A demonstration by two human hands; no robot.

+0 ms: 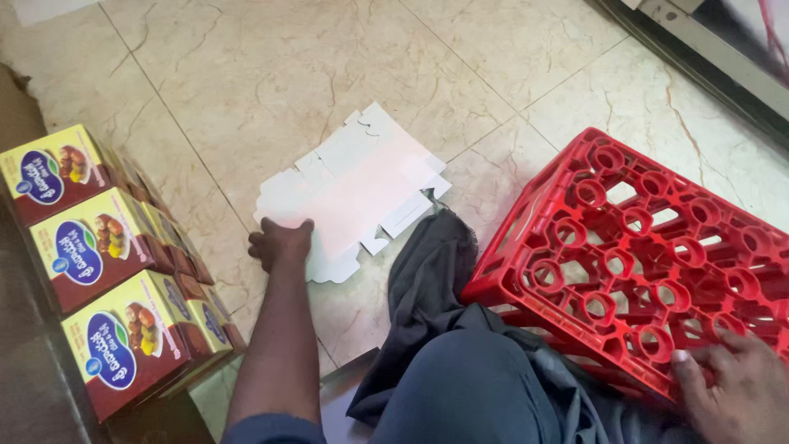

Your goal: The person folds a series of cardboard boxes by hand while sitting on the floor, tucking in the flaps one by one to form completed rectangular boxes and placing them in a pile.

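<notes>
our left hand (281, 244) pinches the edge of the flat white carton (353, 193) on the floor; our right hand (735, 386) rests open on the red crate (649, 247). a hard pull may bend the carton.

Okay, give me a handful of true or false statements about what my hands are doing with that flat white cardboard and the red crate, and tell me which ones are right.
1. The left hand grips the edge of the flat white cardboard blank on the tiled floor. True.
2. The right hand holds a folded box in the air. False: it rests on the red plastic crate.
3. The red crate stands upright, full of bottles. False: it lies tipped over, its round holes empty.
4. Yellow and maroon printed boxes are lined up beside the left arm. True.
5. The cardboard blank is already folded into a box. False: it lies flat and unfolded.
</notes>
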